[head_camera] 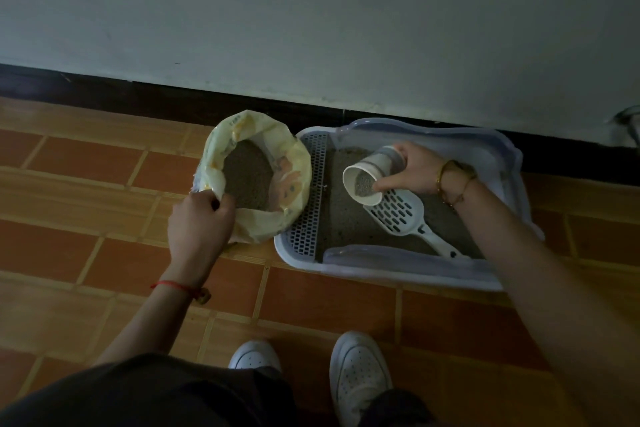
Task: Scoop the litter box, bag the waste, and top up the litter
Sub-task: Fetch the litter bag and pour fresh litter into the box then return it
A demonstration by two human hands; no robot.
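Note:
A pale blue litter box stands on the floor against the wall, grey litter spread inside it. My right hand grips a white paper cup tipped on its side over the box, with some grey litter still in it. A white slotted scoop lies on the litter just below the cup, its handle pointing to the near right. Left of the box stands an open yellow litter bag with its top rolled down, full of grey litter. My left hand pinches the bag's near rim.
The floor is orange-brown tile. A white wall with a dark baseboard runs behind the bag and box. My two white shoes stand near the bottom, in front of the box. A cable shows at the far right.

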